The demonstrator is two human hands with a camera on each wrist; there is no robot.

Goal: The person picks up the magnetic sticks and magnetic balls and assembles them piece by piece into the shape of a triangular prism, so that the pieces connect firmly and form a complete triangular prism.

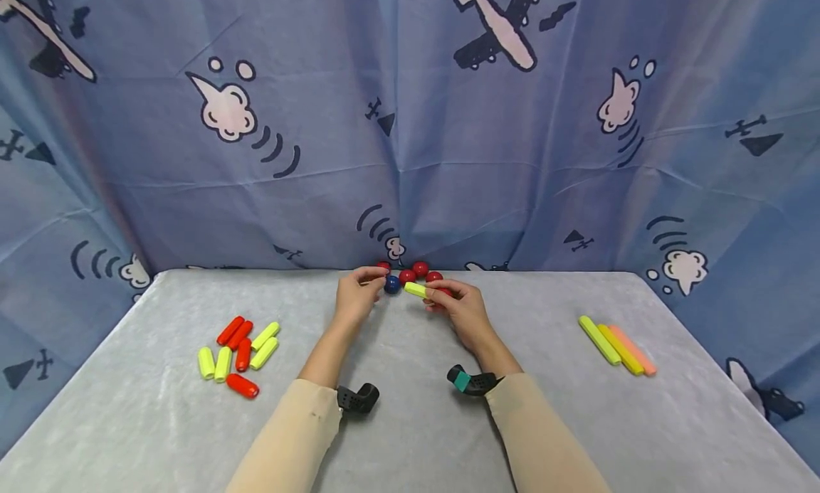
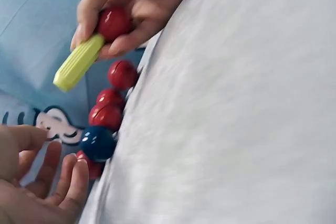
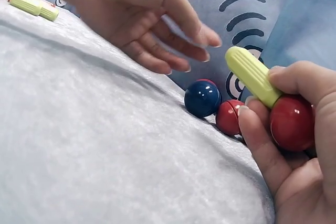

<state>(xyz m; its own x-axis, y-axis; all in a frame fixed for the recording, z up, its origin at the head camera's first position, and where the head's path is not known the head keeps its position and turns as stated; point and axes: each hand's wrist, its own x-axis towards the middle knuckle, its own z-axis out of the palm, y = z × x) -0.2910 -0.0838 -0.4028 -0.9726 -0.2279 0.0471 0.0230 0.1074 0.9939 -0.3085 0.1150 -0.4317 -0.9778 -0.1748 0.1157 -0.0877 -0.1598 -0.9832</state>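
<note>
On the left part of the grey cloth-covered worktop (image 1: 413,436), towards its left edge, four short, glossy red handles (image 1: 243,385) and four short, ribbed yellow-green handles (image 1: 264,353) lie in a loose cluster. Right of them, near the middle of the far edge, the left hand (image 1: 356,296) holds nothing, its fingers loosely bent and apart, just beside a shiny dark-blue ball (image 1: 392,285). The blue ball sits by the far edge among four shiny red balls (image 1: 407,277), one partly hidden behind the left hand. Next comes the right hand (image 1: 465,309), clamped on a ribbed yellow-green grip (image 3: 254,77), held aslant with one end pointing towards the left hand; its other end meets a glossy dark-red sphere (image 3: 292,123) held within the same fingers. Towards the right edge, a lime stick (image 1: 599,341), a yellow stick (image 1: 621,349) and a pale-orange stick (image 1: 633,351) lie side by side, slanting towards the near right corner.
</note>
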